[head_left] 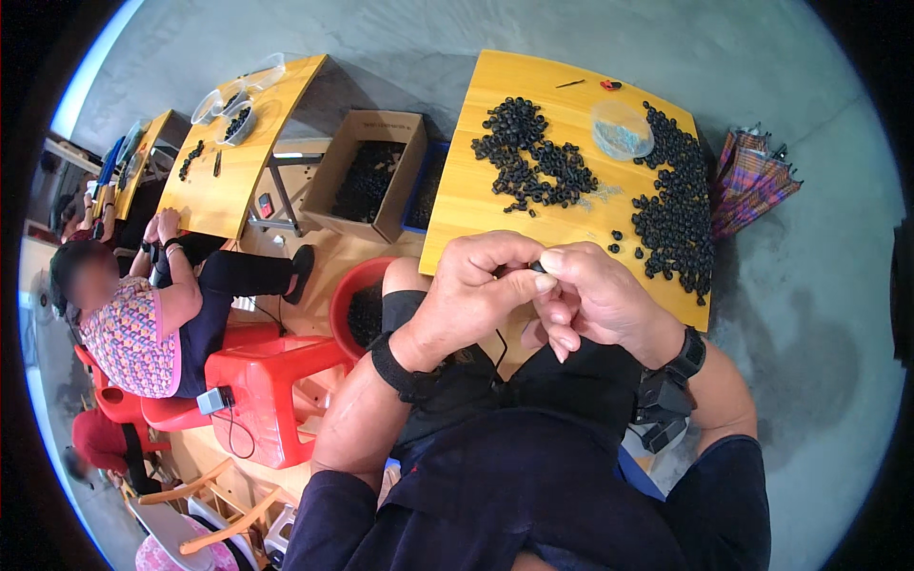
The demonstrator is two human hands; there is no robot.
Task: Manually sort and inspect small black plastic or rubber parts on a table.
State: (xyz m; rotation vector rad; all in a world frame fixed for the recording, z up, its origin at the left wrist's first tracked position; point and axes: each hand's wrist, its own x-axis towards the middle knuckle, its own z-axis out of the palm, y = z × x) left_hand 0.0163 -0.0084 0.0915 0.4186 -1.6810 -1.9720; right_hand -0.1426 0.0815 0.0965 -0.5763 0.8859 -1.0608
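Note:
My left hand and my right hand meet over my lap at the table's near edge. Pinched between their thumbs and fingertips is a small black part, mostly covered, so its exact shape is hidden. Beyond them on the yellow table lies a loose heap of small black ring-like parts. A larger spread of black rounded parts covers the right side. Between these stands a clear round tub with tiny silvery pieces; more silvery bits are scattered nearby.
At the table's far edge lie a red-and-black small object and a thin dark tool. A plaid umbrella leans at right. To the left are a red basin, a cardboard box, a red stool and a seated person.

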